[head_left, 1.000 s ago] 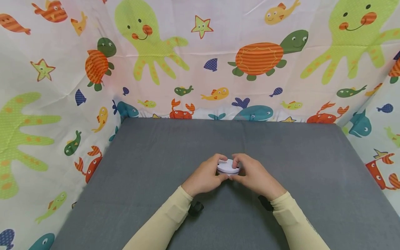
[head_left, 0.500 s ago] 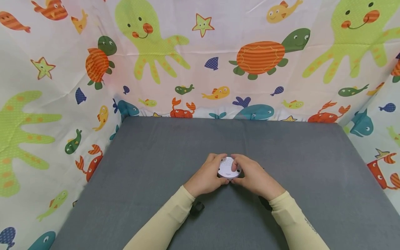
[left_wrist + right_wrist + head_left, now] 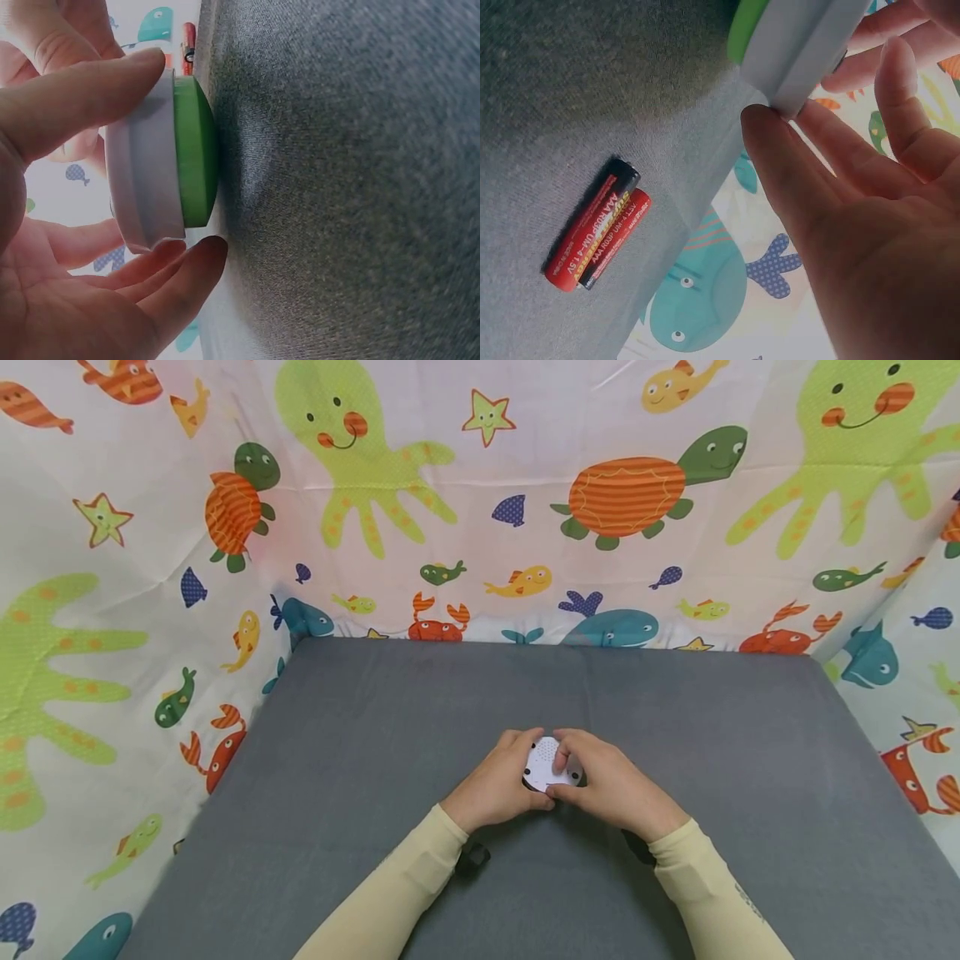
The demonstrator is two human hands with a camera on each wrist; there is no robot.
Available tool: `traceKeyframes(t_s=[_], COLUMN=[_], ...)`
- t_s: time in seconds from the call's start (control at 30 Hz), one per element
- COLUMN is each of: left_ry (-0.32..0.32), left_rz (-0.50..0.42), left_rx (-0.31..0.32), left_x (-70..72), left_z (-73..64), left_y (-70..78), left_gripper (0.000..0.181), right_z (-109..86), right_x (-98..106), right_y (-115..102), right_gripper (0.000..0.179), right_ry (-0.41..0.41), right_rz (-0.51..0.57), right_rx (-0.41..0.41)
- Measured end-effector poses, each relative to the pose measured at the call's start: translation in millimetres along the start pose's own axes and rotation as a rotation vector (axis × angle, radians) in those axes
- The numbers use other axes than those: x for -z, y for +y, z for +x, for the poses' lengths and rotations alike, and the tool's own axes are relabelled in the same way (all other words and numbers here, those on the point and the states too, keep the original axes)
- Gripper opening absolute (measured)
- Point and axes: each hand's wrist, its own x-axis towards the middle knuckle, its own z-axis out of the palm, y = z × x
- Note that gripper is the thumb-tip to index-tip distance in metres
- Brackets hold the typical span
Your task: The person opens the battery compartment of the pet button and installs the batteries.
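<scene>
Both hands hold a round white push button with a speaker-holed back (image 3: 542, 764), its back turned up toward the head camera. A green dome (image 3: 196, 154) faces down, close over the cloth in the left wrist view. My left hand (image 3: 491, 785) grips the left side of the white casing (image 3: 146, 169) between thumb and fingers. On the right side, my right hand (image 3: 611, 781) grips the rim, its index finger bent over the perforated back. The thumbs meet near the casing's front edge.
Two red and black AAA batteries (image 3: 592, 225) lie side by side on the grey cloth-covered table (image 3: 405, 718), seen in the right wrist view. A white curtain (image 3: 510, 460) printed with sea animals surrounds the table at the back and sides.
The push button has tilted from a nearly edge-on view so that its holed back shows to the head camera. Both hands keep their hold and have shifted only slightly.
</scene>
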Motion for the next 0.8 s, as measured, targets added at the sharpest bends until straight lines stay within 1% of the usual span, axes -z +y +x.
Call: traceKeyframes(t_s=[0.13,0.4,0.63,0.8], left_ry=[-0.007,-0.009,-0.017,-0.015], left_rz=[0.016,0.026,0.031,0.035], left_rx=[-0.015,-0.012,-0.004,-0.008], left_x=[-0.2,-0.4,0.2,-0.1], left_z=[0.2,0.2,-0.4,-0.5], left_y=[0.0,0.4,0.5,-0.2], left_gripper=[0.097,0.096,0.096,0.096], right_z=[-0.1,1.7,3.0,3.3], right_x=[-0.9,-1.6,-4.3,-4.3], right_y=[0.2,-2.0,-0.3,-0.6], right_gripper=[0.026,0.018,0.012,0.012], right_ry=[0.01,0.052,0.049,0.043], right_rz=[-0.002,-0.047,-0.097,-0.11], right_rx=[0.013,0.053,0.108,0.122])
